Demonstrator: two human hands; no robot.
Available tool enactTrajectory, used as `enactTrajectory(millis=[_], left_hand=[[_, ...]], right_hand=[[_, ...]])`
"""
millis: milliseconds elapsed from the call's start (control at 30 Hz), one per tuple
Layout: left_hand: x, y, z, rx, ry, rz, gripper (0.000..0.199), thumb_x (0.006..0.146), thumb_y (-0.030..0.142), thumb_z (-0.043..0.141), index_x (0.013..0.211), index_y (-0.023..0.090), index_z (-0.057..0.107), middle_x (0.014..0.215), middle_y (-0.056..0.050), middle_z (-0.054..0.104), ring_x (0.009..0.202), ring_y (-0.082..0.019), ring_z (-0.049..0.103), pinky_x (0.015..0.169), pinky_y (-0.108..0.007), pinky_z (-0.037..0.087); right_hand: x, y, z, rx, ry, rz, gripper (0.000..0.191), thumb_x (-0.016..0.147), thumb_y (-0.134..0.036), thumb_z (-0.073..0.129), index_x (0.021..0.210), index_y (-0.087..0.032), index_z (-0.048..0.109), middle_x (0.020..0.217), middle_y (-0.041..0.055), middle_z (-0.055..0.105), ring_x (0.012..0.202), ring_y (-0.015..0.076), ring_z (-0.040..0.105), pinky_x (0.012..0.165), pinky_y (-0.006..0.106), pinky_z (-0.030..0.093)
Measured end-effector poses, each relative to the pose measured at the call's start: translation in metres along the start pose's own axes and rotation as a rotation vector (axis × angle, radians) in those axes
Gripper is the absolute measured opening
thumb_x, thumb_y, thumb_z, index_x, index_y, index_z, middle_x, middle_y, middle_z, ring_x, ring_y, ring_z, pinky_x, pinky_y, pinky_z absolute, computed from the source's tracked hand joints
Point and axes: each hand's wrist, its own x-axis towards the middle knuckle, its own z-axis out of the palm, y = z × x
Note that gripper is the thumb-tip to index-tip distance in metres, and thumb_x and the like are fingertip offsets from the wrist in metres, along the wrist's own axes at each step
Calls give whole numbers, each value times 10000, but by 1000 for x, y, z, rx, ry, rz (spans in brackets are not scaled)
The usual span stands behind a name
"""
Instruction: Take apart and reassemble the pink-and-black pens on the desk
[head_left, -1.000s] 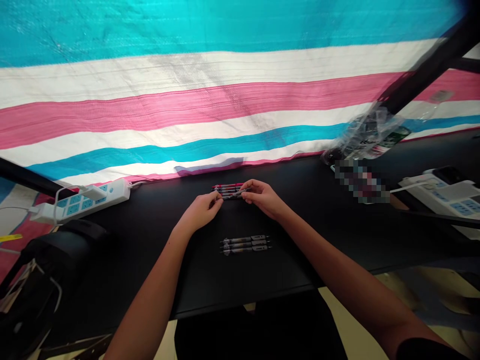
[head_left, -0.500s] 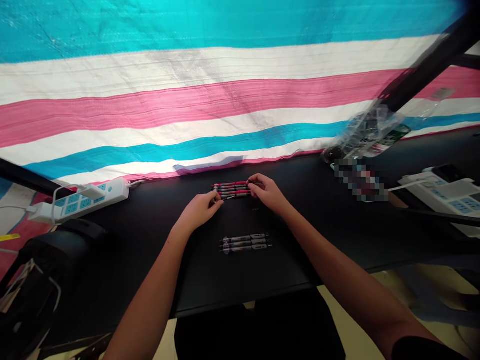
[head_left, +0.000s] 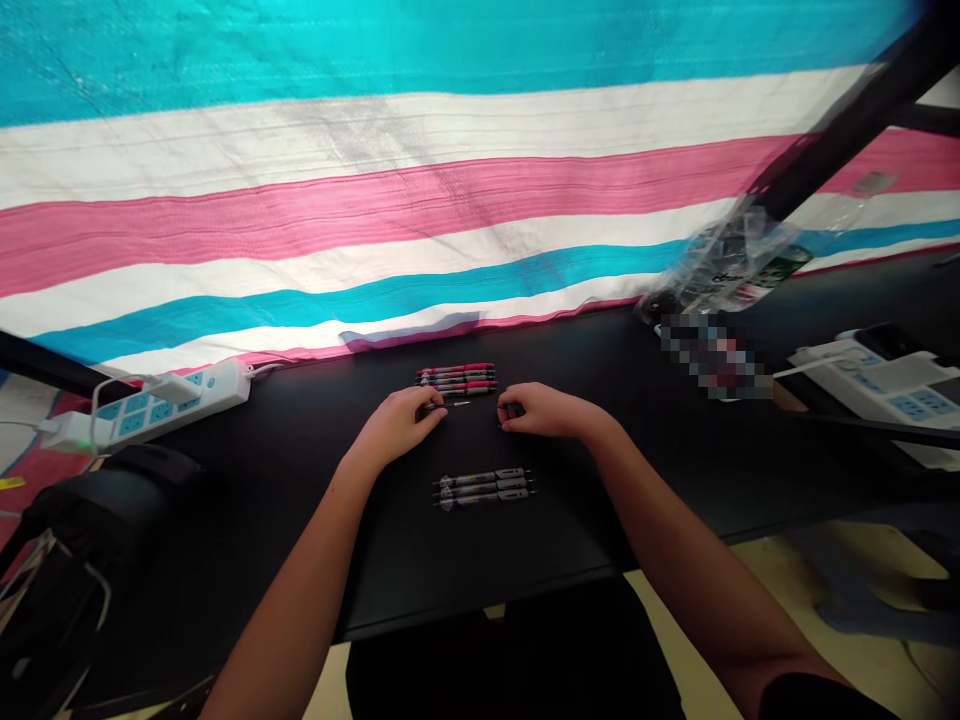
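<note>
Near the middle of the black table, my left hand (head_left: pixel 401 420) is closed in a pinch on a thin pen-like piece (head_left: pixel 459 403). Its pale, narrow tip points right, and my fingers hide the rest. My right hand (head_left: pixel 551 410) rests low over the tabletop to the right, with thumb and fingers curled together. Whatever it may hold is dark and too small to make out. Just beyond both hands lies a stack of several red and grey pens (head_left: pixel 456 372), side by side. Closer to me lie three grey-and-clear pens (head_left: pixel 486 487) in a parallel row.
At left a white power strip (head_left: pixel 176 400) with plugs sits by a black bag-like object (head_left: pixel 120 500). On the right are a clear plastic bag (head_left: pixel 735 260), a pixelated item (head_left: pixel 716 358) and another white power strip (head_left: pixel 885 385). A striped tarp (head_left: pixel 450 190) hangs behind the table.
My right hand has drawn back from the red pens towards me and now curls over the tabletop. My left hand has come slightly nearer, bringing the thin piece clear of the pens.
</note>
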Motion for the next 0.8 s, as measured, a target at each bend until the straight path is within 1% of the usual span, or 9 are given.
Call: enactTrajectory(millis=[100, 233, 367, 433, 533, 600, 700, 800], left_hand=[[1, -1, 2, 15, 20, 16, 135, 936, 312, 584, 926, 207, 668, 905, -29, 685, 738, -171, 589, 691, -289, 442], [2, -3, 1, 19, 72, 47, 94, 924, 280, 609, 916, 204, 663, 940, -42, 681, 852, -196, 610, 783, -310, 462], [2, -6, 1, -41, 136, 73, 70, 903, 268, 646, 900, 200, 663, 918, -41, 678, 857, -191, 611, 780, -309, 468], [2, -6, 0, -55, 149, 73, 65, 896, 263, 659, 893, 198, 667, 908, -38, 681, 840, -185, 610, 770, -306, 468], [1, -6, -1, -49, 139, 67, 73, 903, 264, 654, 900, 196, 680, 905, -36, 687, 818, -178, 609, 765, -301, 466], [0, -5, -2, -52, 122, 59, 94, 913, 270, 639, 914, 192, 691, 898, -34, 694, 778, -167, 605, 741, -292, 461], [-1, -2, -4, -49, 86, 39, 146, 934, 283, 604, 933, 184, 711, 872, -31, 710, 724, -158, 603, 699, -279, 443], [-1, 1, -5, -45, 62, 29, 214, 962, 298, 553, 927, 179, 728, 866, -33, 728, 729, -165, 620, 698, -277, 432]], right_hand=[[1, -2, 4, -5, 93, -39, 54, 723, -160, 670, 703, -209, 667, 744, 24, 663, 663, 171, 562, 625, 282, 416], [3, -7, 10, 33, 192, -76, 26, 779, -202, 636, 799, -205, 653, 775, 20, 661, 702, 172, 577, 671, 287, 423], [6, -15, 15, 174, 240, -182, 71, 819, -229, 600, 840, -193, 657, 803, 13, 657, 730, 161, 577, 712, 291, 436], [8, -18, 17, 256, 263, -201, 94, 819, -237, 602, 843, -186, 678, 817, 18, 663, 738, 160, 573, 720, 298, 438], [11, -17, 19, 400, 280, -175, 130, 803, -276, 651, 853, -175, 716, 790, 19, 659, 702, 152, 550, 683, 299, 427], [14, -15, 21, 531, 272, -145, 185, 794, -320, 688, 888, -170, 743, 779, 21, 659, 645, 133, 517, 624, 289, 404], [18, -13, 25, 749, 257, -114, 264, 785, -382, 729, 931, -163, 758, 767, 22, 652, 541, 87, 426, 517, 264, 316], [21, -12, 29, 914, 275, -107, 282, 778, -412, 760, 872, -147, 736, 786, 34, 662, 488, 51, 368, 476, 255, 246]])
